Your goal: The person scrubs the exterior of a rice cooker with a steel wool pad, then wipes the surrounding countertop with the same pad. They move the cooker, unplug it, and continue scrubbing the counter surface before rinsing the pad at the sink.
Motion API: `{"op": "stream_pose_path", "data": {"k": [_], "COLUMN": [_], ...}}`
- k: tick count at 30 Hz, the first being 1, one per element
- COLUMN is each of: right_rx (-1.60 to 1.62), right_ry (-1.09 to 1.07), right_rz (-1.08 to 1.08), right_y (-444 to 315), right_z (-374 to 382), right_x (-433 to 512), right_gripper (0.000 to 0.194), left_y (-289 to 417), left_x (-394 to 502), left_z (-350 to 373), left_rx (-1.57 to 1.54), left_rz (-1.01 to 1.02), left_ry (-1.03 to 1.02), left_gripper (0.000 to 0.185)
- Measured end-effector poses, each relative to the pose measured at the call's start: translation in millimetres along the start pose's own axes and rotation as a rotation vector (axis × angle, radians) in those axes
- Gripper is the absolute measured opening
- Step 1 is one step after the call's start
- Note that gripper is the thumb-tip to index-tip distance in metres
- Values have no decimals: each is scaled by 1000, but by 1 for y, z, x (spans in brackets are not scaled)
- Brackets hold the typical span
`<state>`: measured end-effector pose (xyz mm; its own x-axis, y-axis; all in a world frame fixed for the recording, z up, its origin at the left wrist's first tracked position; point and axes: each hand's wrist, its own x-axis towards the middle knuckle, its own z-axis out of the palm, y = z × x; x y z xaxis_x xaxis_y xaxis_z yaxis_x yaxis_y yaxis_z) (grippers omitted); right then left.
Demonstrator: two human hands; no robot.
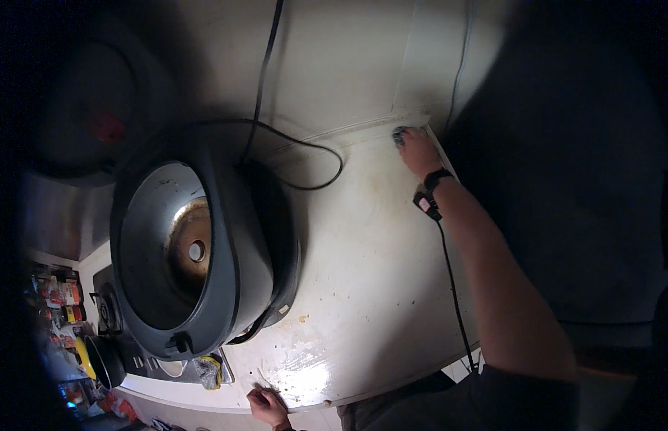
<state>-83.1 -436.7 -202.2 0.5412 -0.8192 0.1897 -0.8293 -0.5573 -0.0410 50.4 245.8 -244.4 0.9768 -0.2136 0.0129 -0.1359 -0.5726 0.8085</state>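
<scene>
My right hand (418, 152) is at the far right corner of the white countertop (366, 248), close to the wall. It presses a dark, shiny scouring pad (400, 136), blurred and partly hidden by the fingers. By the front edge, my left hand (266, 407) rests with its fingers curled in and nothing visible inside them. Between the hands the counter carries crumbs, dark specks and a wet, shiny patch (304, 377). Left of them stands a large electric rice cooker (226, 269), with no inner pot and its browned heating plate (188, 250) exposed.
A black power cord (323, 182) loops behind the cooker. Another cable (452, 280) trails from a device on my right wrist. A grey-and-yellow cloth (209, 372) lies near the gas stove (109, 310). A dark pan (109, 362) and several jars (70, 301) are farther left.
</scene>
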Motion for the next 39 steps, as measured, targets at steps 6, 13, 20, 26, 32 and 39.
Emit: {"op": "stream_pose_path", "data": {"k": [6,13,20,26,32,39], "right_rx": [12,-58,-130,0,69,76], "right_ry": [-37,68,128,27,109,-9], "right_rz": [20,-25,133,28,42,219], "right_y": [33,34,32,45,53,24], "right_z": [-19,-21,10,-13,-33,-90], "right_x": [-60,-118,-1,-44,-203,-394], "right_gripper": [34,42,42,41,44,45], "left_y": [-2,13,-4,-8,5,14], "left_x": [-1,0,3,1,4,1], "left_z": [1,0,3,2,-1,-2], "left_rx": [-36,93,57,14,306,347], "left_rz": [16,-32,84,37,160,127], "left_ry": [-7,-10,15,-2,10,18], "left_gripper": [3,9,1,2,7,10]}}
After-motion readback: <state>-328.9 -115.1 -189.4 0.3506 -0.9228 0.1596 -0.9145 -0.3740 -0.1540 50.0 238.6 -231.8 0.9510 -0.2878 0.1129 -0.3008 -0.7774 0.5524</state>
